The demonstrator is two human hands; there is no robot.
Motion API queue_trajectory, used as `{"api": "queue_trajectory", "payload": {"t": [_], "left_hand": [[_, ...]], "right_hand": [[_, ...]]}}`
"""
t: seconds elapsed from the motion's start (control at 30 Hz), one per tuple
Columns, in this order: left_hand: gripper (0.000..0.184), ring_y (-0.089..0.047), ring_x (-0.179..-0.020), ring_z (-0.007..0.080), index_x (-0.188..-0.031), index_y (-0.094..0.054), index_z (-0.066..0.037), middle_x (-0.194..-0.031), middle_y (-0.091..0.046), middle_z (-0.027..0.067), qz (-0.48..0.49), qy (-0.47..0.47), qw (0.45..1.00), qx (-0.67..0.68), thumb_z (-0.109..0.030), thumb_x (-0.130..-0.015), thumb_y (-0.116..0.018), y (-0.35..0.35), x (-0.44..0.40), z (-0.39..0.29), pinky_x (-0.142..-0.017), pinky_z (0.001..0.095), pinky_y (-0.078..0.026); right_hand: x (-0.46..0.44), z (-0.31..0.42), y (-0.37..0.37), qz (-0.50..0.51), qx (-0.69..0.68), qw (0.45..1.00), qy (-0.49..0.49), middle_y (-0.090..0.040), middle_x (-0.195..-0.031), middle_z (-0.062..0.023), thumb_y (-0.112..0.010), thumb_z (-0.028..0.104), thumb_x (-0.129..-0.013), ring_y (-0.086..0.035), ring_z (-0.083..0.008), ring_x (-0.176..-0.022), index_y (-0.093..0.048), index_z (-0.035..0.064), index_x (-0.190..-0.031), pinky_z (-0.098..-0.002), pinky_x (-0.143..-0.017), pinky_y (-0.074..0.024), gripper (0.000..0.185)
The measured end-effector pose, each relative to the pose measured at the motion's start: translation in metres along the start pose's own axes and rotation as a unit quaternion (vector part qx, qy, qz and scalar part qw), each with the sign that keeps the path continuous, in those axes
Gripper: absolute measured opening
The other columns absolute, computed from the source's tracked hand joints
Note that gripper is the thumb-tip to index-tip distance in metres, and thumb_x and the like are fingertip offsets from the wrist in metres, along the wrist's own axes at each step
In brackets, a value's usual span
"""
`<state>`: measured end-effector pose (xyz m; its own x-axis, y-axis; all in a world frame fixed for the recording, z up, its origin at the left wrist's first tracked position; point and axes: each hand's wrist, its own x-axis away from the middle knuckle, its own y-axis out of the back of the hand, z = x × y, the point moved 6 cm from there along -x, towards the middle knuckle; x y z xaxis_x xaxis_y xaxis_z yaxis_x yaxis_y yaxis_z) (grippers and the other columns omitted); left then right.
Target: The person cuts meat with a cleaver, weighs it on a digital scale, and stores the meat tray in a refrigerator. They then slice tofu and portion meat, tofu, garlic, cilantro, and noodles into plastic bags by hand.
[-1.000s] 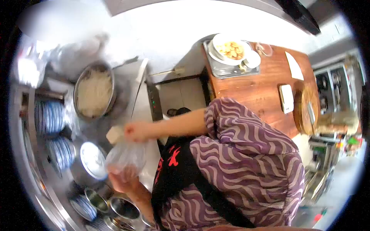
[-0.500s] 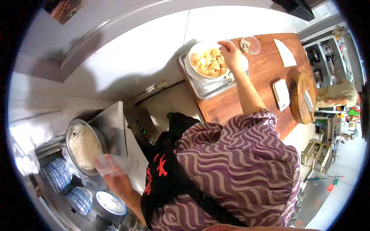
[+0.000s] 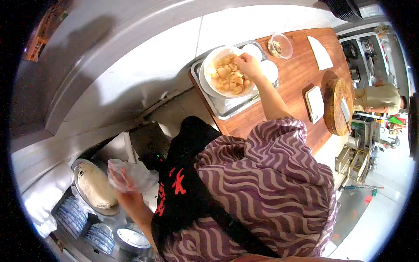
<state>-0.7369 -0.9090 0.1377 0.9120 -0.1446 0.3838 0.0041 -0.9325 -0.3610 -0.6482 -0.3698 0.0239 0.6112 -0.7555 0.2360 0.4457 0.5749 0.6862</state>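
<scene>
My right hand (image 3: 248, 64) reaches into the inner edge of a white bowl (image 3: 207, 65) of pale yellow slices (image 3: 226, 75). Its fingers are pinched together among the slices; what they hold is too small to make out. The bowl sits on a metal tray (image 3: 224, 114). At the lower left, my left hand (image 3: 126, 185) has clear, crumpled plastic bag (image 3: 142, 175) around its fingers and grips it. This hand is beside a metal pot (image 3: 110, 211) with a pale, cloth-like mass (image 3: 96, 185) in it.
On the wooden table (image 3: 292, 65) are a clear tub (image 3: 281, 45), a white triangular sheet (image 3: 320, 53), a white device (image 3: 314, 104) and a round chopping board (image 3: 334, 107) with a knife (image 3: 345, 110). Stacked blue-and-white bowls (image 3: 100, 238) stand lower left. A co-worker (image 3: 379, 98) is far right.
My right hand has left the bag and a pale block near it and moved over to the slices, its fingers now lower in the bowl. My left hand with the bag has shifted beside the pot.
</scene>
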Motion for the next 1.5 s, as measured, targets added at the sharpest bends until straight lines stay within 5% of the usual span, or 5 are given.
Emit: {"api": "queue_trajectory", "payload": {"t": [0.37, 0.77, 1.13, 1.33, 1.5], "left_hand": [[0.050, -0.038, -0.125, 0.0180, -0.137, -0.031, -0.004, -0.140, -0.034, 0.0090, 0.114, 0.127, 0.976, 0.137, -0.015, -0.091, -0.044, 0.037, -0.044, 0.027, -0.096, 0.0318, -0.041], [0.050, -0.042, -0.118, 0.0127, -0.137, -0.033, -0.009, -0.140, -0.035, 0.0040, 0.087, 0.095, 0.990, 0.066, -0.020, -0.091, -0.049, 0.016, -0.054, 0.026, -0.091, 0.0240, -0.040], [0.045, -0.047, -0.108, 0.0133, -0.135, -0.038, -0.009, -0.131, -0.043, 0.0038, 0.020, 0.112, 0.993, 0.043, -0.020, -0.091, -0.045, 0.002, -0.060, 0.027, -0.084, 0.0275, -0.044], [0.047, -0.045, -0.109, 0.0132, -0.136, -0.036, -0.010, -0.132, -0.043, 0.0023, 0.095, 0.123, 0.986, 0.063, -0.021, -0.091, -0.044, 0.013, -0.065, 0.030, -0.084, 0.0276, -0.043], [0.046, -0.045, -0.109, 0.0126, -0.136, -0.036, -0.009, -0.133, -0.042, 0.0012, 0.032, 0.123, 0.992, 0.027, -0.020, -0.091, -0.042, -0.004, -0.059, 0.028, -0.083, 0.0251, -0.042]], "right_hand": [[0.032, 0.030, -0.044, 0.148, 0.197, 0.932, 0.268, -0.064, -0.086, -0.0121, -0.059, 0.014, -0.080, -0.060, -0.0285, -0.083, -0.068, 0.0082, -0.091, -0.0353, -0.078, -0.0459, 0.016], [0.007, 0.018, -0.031, -0.025, -0.007, 0.999, 0.046, -0.064, -0.086, -0.0159, -0.055, 0.018, -0.081, -0.060, -0.0308, -0.083, -0.066, 0.0102, -0.097, -0.0378, -0.076, -0.0460, 0.021], [0.038, 0.070, -0.071, 0.042, 0.168, 0.969, 0.176, -0.061, -0.082, -0.0214, -0.047, 0.015, -0.080, -0.060, -0.0363, -0.080, -0.063, 0.0036, -0.092, -0.0428, -0.077, -0.0465, 0.023], [0.022, -0.016, -0.010, -0.087, -0.193, 0.977, -0.004, -0.057, -0.068, -0.0048, -0.049, 0.023, -0.084, -0.055, -0.0156, -0.060, -0.058, 0.0011, -0.087, -0.0306, -0.060, -0.0469, 0.024], [0.035, 0.008, 0.036, -0.043, 0.257, 0.965, 0.037, -0.064, -0.075, -0.0193, -0.049, 0.012, -0.082, -0.063, -0.0303, -0.077, -0.064, 0.0019, -0.083, -0.0381, -0.068, -0.0487, 0.018]]}}
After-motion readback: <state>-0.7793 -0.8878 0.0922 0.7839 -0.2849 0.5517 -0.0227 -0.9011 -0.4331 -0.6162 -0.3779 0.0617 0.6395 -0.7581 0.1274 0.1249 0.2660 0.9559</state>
